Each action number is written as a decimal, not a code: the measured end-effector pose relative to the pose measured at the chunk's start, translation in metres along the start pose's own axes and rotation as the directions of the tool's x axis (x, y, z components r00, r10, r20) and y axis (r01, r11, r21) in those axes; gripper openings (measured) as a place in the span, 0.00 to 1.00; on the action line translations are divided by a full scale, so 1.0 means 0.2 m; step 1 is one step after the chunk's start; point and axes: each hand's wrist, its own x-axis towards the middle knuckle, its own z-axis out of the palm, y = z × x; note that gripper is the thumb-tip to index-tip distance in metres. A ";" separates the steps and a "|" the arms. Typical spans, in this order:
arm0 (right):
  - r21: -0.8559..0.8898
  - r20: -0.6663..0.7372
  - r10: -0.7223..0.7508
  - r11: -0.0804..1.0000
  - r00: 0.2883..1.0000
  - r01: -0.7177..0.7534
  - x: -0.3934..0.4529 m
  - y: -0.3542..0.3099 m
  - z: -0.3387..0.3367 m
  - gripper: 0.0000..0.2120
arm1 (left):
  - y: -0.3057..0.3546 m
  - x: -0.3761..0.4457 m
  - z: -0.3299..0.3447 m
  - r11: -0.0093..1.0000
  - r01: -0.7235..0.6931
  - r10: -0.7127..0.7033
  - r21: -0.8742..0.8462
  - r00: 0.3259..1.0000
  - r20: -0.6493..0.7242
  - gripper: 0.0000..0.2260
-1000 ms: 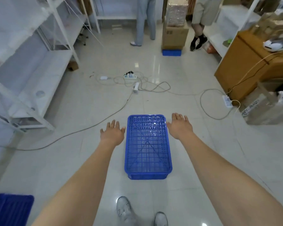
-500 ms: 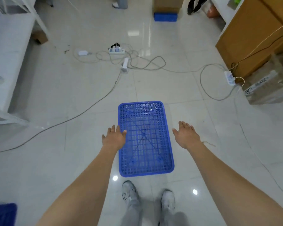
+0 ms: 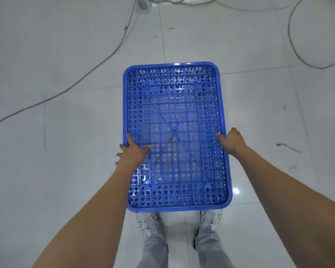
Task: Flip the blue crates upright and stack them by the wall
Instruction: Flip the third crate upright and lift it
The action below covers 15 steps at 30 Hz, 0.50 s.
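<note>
A blue perforated crate (image 3: 174,113) lies upside down on the white tiled floor right in front of my feet, its gridded underside facing up. My left hand (image 3: 132,152) rests on the crate's left long edge, thumb on top and fingers curling down over the side. My right hand (image 3: 231,141) sits on the right long edge, fingers wrapped over the rim. Both hands touch the crate at about its middle. The crate's walls and inside are hidden from me.
Grey power cables (image 3: 97,68) trail across the floor to the upper left and loop at the upper right (image 3: 298,53). A white plug or adapter (image 3: 143,2) lies at the top edge. My white shoes (image 3: 149,223) stand just behind the crate.
I have bent down closer to the crate. Both hands have come in from beside it and now rest on its long edges.
</note>
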 end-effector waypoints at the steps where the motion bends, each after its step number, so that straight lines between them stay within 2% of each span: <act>1: 0.034 0.010 0.024 0.999 1.000 -0.025 0.07 0.03 0.05 0.36 | -0.01 0.05 0.06 1.000 0.022 -0.022 -0.013 1.000 0.003 0.50; 4: 0.109 0.040 0.092 0.989 0.995 -0.096 0.20 0.08 0.18 0.37 | -0.04 0.11 0.22 0.999 0.039 -0.038 0.020 0.998 -0.053 0.59; 7: 0.157 0.008 0.120 0.980 0.993 -0.119 0.24 0.07 0.23 0.37 | -0.02 0.09 0.27 0.999 0.042 -0.040 0.010 0.993 -0.107 0.65; 12: 0.147 -0.083 0.112 0.984 0.990 -0.099 0.24 0.11 0.10 0.25 | 0.06 0.06 0.27 0.999 0.047 -0.044 0.026 0.992 -0.121 0.67; 15: 0.114 -0.204 0.108 0.990 0.973 -0.086 0.16 0.13 -0.04 0.22 | 0.13 0.04 0.29 1.000 0.013 -0.013 -0.008 0.997 -0.074 0.67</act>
